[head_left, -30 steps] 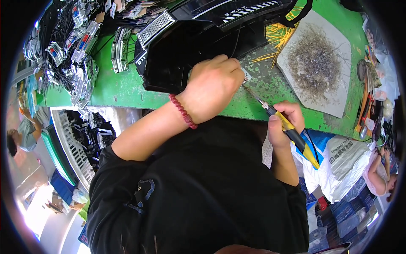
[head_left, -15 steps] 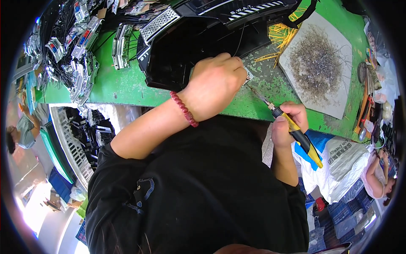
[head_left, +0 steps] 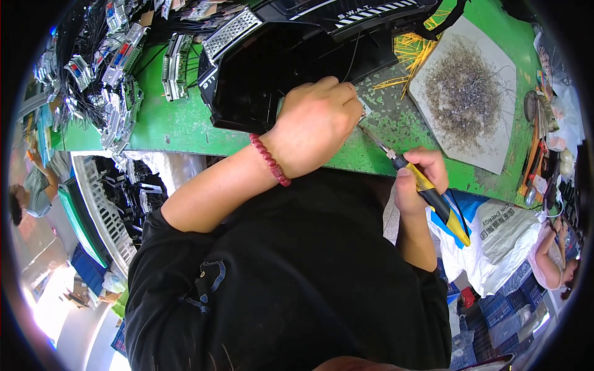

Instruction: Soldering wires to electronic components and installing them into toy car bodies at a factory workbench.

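My right hand [head_left: 422, 181] is wrapped around a yellow-and-black soldering iron [head_left: 438, 203], its metal tip angled up and left toward my left fingers. My left hand [head_left: 318, 123], back turned up and with a red bead bracelet at the wrist, has its fingers closed at the edge of a black plastic toy car body [head_left: 247, 80]. A small pale piece like a circuit board [head_left: 364, 110] peeks out beside those fingers. The iron's tip lies close to it; whether they touch is hard to tell. My left fingertips are hidden behind the hand. A thin black wire rises within the body.
Right of the body, a pale board [head_left: 504, 123] carries a heap of wire scraps [head_left: 464, 89], with yellow wires [head_left: 408, 55] beside it. Silver wired parts [head_left: 120, 111] pile up at the left of the green table [head_left: 185, 130]. Hand tools [head_left: 533, 148] lie at the right edge.
The soldering iron and my right hand have shifted slightly left, bringing the tip nearer my left fingers. My left hand has barely moved.
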The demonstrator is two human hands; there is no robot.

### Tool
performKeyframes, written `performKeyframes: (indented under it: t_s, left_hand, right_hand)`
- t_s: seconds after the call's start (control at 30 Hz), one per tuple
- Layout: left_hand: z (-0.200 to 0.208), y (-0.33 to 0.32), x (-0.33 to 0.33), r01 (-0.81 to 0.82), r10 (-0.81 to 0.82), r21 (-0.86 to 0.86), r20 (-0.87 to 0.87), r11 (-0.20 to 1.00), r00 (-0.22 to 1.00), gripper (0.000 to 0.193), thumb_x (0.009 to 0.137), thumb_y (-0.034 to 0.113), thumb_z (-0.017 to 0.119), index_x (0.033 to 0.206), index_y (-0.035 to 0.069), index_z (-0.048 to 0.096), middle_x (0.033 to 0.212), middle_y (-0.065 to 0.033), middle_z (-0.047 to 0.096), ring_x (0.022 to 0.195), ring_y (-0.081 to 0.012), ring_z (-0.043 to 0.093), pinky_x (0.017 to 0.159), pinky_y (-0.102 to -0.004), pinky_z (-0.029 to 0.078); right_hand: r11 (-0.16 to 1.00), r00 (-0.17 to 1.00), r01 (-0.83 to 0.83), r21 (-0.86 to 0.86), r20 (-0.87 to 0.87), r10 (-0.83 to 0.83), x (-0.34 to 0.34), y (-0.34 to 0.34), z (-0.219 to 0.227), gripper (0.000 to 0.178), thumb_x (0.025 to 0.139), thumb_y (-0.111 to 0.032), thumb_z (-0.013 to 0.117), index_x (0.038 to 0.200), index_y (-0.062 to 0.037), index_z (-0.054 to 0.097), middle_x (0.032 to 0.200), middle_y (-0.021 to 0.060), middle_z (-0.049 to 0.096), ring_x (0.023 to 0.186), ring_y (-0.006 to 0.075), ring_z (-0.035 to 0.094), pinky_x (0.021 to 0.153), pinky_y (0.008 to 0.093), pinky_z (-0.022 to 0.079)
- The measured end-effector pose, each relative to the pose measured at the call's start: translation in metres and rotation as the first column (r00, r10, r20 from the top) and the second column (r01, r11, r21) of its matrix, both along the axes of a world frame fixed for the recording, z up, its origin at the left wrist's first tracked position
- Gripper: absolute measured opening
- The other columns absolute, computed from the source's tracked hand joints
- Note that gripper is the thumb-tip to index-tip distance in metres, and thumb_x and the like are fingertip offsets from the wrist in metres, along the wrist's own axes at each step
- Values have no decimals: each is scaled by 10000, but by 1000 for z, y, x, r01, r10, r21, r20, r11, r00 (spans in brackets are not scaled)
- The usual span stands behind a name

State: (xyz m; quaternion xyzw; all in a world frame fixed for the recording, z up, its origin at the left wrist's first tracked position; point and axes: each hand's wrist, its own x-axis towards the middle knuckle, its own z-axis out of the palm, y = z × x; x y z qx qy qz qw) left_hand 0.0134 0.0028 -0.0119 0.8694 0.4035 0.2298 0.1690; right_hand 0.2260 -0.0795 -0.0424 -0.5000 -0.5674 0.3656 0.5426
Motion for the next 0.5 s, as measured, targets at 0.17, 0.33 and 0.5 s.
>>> performKeyframes:
  t_s: [0.17, 0.33, 0.5]
  left_hand:
    - [0, 0, -1, 11, -11, -5, -6, 1000, 1000, 102, 713, 52, 678, 748, 48, 582, 837, -38, 591, 742, -228, 572, 633, -329, 497]
    - [-1, 0, -1, 10, -10, -1, -1, 1000, 1000, 97, 714, 52, 678, 751, 50, 588, 836, -37, 588, 740, -227, 573, 634, -330, 498]
    - [0, 0, -1, 2, -2, 2, -8, 1000, 1000, 97, 718, 52, 676, 763, 55, 590, 829, -39, 585, 736, -228, 573, 635, -331, 499]
  right_hand:
    - [997, 999, -31, -64, 28, 33, 2, -1, 4, 291, 812, -225, 699, 887, 0, 530, 711, 36, 493, 614, 97, 415, 572, 233, 318]
    - [976, 948, 209, 55, -257, -188, -7, 2, -4, 319, 792, -232, 682, 927, 4, 513, 747, 91, 531, 623, 126, 507, 572, 239, 417]
    - [997, 986, 56, 59, -162, -46, -14, 6, 5, 455, 905, -247, 679, 1229, -1, 474, 944, 163, 673, 702, 130, 590, 665, 255, 492]
